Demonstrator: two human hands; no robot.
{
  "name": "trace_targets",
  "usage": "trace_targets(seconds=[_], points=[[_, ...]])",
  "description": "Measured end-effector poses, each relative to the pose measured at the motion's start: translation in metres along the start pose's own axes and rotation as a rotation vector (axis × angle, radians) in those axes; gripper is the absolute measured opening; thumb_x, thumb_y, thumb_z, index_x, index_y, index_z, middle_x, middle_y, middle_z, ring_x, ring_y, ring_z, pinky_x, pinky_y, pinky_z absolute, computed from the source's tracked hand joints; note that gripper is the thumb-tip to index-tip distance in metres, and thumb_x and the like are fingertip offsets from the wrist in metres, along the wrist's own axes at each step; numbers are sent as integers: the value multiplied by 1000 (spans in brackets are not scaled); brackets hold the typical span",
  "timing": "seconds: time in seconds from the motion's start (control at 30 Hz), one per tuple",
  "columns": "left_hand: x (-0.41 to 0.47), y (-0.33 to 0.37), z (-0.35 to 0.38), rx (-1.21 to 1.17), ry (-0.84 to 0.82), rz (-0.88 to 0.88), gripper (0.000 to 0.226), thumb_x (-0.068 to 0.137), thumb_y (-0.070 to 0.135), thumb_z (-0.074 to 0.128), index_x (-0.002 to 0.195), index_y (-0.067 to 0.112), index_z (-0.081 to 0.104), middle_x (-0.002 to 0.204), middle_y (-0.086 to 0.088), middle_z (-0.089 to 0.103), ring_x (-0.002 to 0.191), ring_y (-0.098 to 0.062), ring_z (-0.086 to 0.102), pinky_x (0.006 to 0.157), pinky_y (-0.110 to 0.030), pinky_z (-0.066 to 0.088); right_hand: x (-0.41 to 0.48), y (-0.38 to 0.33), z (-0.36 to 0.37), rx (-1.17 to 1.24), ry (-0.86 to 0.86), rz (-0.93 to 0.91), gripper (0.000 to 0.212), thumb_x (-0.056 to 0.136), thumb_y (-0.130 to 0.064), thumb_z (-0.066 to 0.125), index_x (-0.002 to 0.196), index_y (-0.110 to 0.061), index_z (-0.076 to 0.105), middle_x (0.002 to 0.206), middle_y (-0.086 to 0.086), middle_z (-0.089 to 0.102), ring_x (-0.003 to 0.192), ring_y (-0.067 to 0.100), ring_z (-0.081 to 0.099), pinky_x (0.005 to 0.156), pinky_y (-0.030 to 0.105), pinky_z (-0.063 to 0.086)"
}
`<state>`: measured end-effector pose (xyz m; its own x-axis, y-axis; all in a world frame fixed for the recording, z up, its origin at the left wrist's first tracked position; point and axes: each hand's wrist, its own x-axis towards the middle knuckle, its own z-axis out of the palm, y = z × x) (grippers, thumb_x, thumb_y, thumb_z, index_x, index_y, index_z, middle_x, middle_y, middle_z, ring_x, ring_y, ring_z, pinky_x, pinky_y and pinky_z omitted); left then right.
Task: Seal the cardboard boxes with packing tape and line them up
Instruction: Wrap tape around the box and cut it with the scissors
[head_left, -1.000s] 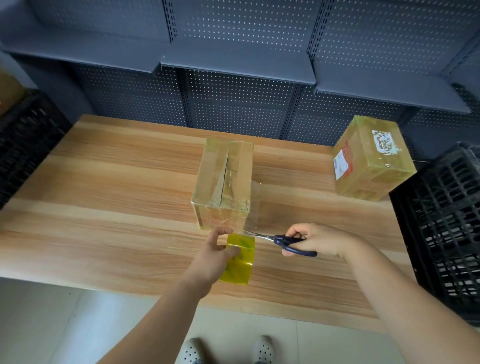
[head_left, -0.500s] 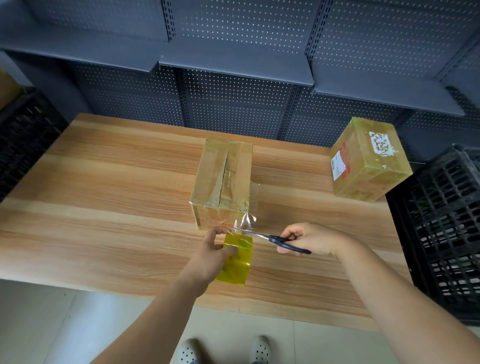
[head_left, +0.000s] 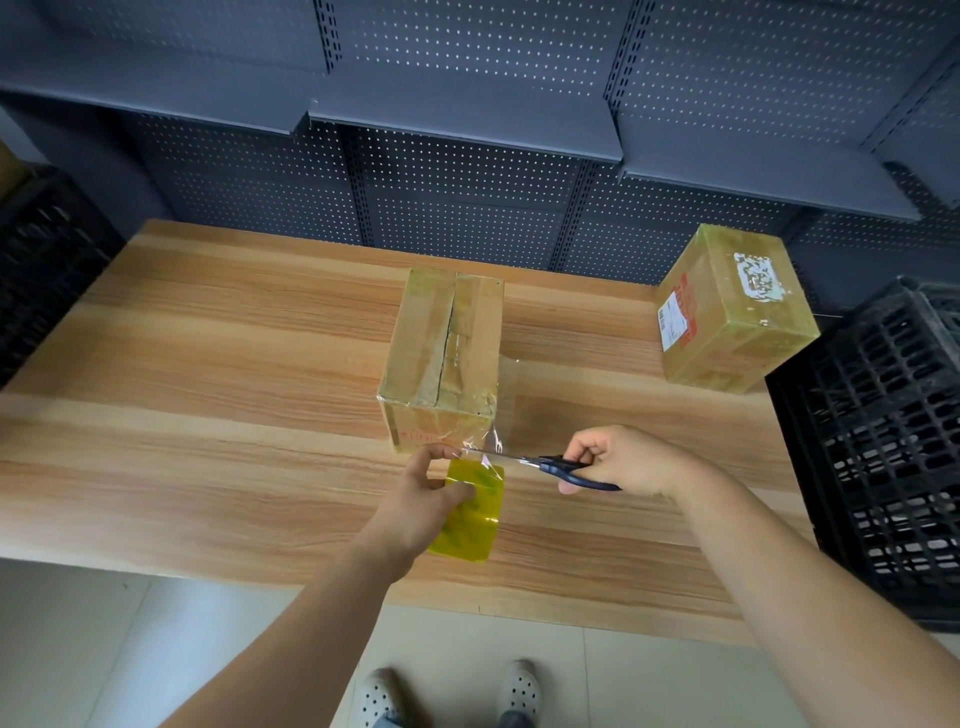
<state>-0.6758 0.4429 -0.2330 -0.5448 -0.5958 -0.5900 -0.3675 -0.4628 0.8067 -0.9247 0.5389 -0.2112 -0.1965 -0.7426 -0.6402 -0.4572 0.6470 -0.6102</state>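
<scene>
The box (head_left: 444, 358) sits mid-desk (head_left: 208, 374), clear tape (head_left: 493, 441) stretching off its near right corner. The left hand (head_left: 421, 509) grips the yellow roll (head_left: 470, 514). The right hand (head_left: 618, 460) grips scissors (head_left: 550, 465), blades on the tape. Another box (head_left: 732, 306) sits far right, beside a black crate (head_left: 883, 441).

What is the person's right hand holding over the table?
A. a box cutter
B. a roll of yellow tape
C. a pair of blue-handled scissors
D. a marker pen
C: the right hand grips blue-handled scissors whose blades reach the clear tape strip stretched from the nearer box, while the yellow tape roll is in the left hand.
</scene>
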Motion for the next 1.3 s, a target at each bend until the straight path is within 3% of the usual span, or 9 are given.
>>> trace_targets(seconds=[0.17, 0.37, 0.53, 0.73, 0.93, 1.1, 1.3], points=[[-2, 1, 0, 4, -9, -2, 28, 89, 8, 64, 105, 28, 52, 95, -11, 67, 79, -25, 61, 66, -33, 51, -4, -3, 0, -61, 31, 0, 34, 62, -47, 87, 79, -25, 69, 65, -14, 61, 62, 9, 48, 63, 27, 33], [-3, 0, 2, 53, 2, -4, 29, 88, 9, 65, 106, 29, 54, 91, -9, 68, 76, -22, 60, 63, -28, 48, -21, -24, 6, -267, -55, 76, 56, 54, -69, 79, 97, -40, 57, 100, -16, 61, 87, 7, 59, 75, 27, 46], [-4, 3, 0, 102, -12, -1, 28, 88, 8, 63, 106, 26, 52, 86, -7, 65, 72, -19, 58, 53, -23, 47, -33, -32, 5, -325, -65, 101, 51, 62, -70, 76, 97, -38, 59, 102, -14, 60, 90, 7, 58, 73, 25, 45], [0, 2, 1, 132, 1, -12, 27, 84, 10, 66, 101, 29, 57, 85, -8, 66, 73, -22, 59, 64, -29, 47, -34, -25, 6, -330, -43, 140, 54, 58, -73, 75, 96, -40, 59, 103, -15, 61, 92, 6, 59, 78, 26, 45], [2, -2, 7, 139, 0, -29, 27, 86, 11, 65, 105, 28, 58, 97, -12, 69, 79, -23, 59, 67, -29, 47, -40, -22, 9, -336, -30, 152, 55, 61, -75, 73, 100, -39, 57, 103, -16, 59, 91, 5, 57, 75, 26, 45], [5, 4, 9, 172, -11, -8, 28, 86, 10, 65, 106, 29, 58, 92, -6, 67, 77, -19, 61, 64, -27, 49, -44, -24, 10, -353, -85, 181, 55, 67, -77, 68, 101, -35, 54, 98, -14, 57, 85, 6, 54, 71, 26, 41], [17, 7, 6, 250, 3, 8, 37, 82, 13, 70, 101, 43, 58, 98, -10, 67, 94, -33, 64, 81, -41, 55, -44, -23, 7, -367, -101, 192, 56, 69, -80, 63, 98, -32, 55, 96, -12, 57, 86, 8, 54, 74, 28, 41]])
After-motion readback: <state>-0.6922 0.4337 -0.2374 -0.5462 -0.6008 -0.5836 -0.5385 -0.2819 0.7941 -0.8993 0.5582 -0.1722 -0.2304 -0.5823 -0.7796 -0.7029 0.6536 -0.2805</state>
